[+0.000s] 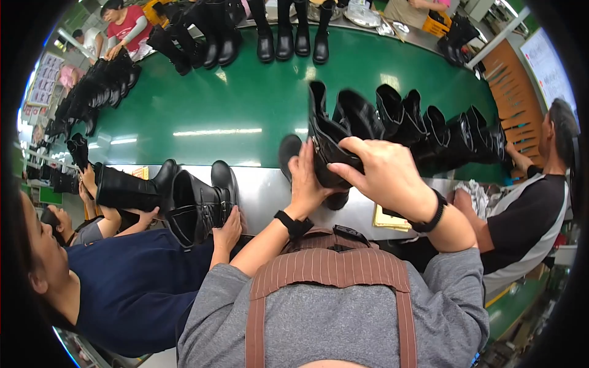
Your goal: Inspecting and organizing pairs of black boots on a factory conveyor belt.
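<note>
A black leather boot [325, 138] stands in front of me at the steel edge of the table, its open shaft tilted toward me. My left hand [305, 178] is against the shaft's left side, fingers pointing up along it. From the right, my right hand [383, 175] pinches the shaft's top rim between thumb and fingers. Part of the boot's foot shows below the hands; the rest is hidden behind them. The rounded toe of another dark boot [289, 150] shows just left of my left hand.
Several black boots [392, 110] stand in a row to the right on the green table [227, 110]; more line its far and left sides. On my left, a co-worker handles a boot [199, 205] near my elbow. Yellow pads [389, 219] lie right; another person sits beyond.
</note>
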`<state>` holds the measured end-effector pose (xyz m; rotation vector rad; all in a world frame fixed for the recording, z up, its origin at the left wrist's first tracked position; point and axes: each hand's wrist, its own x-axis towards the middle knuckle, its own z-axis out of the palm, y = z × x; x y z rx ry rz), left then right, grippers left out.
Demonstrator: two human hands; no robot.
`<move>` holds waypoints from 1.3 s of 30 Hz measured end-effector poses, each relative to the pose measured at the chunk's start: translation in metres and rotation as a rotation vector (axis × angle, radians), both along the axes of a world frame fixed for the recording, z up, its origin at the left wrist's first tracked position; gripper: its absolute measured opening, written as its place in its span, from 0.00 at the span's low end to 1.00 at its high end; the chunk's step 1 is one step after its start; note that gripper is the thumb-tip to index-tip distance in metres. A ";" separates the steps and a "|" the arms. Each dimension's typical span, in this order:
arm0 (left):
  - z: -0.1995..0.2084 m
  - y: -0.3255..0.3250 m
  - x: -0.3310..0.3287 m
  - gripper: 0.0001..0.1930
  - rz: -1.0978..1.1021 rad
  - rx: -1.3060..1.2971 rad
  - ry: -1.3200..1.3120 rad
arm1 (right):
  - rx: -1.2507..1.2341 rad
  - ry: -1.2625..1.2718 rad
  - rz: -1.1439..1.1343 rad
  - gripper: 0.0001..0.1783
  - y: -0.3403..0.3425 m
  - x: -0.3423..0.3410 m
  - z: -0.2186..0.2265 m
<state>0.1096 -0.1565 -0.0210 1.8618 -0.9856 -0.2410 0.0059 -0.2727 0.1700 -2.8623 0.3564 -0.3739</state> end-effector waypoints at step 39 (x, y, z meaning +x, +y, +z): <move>0.110 0.100 -0.078 0.18 0.334 0.079 -0.539 | 0.110 -0.410 0.021 0.20 0.009 -0.170 -0.023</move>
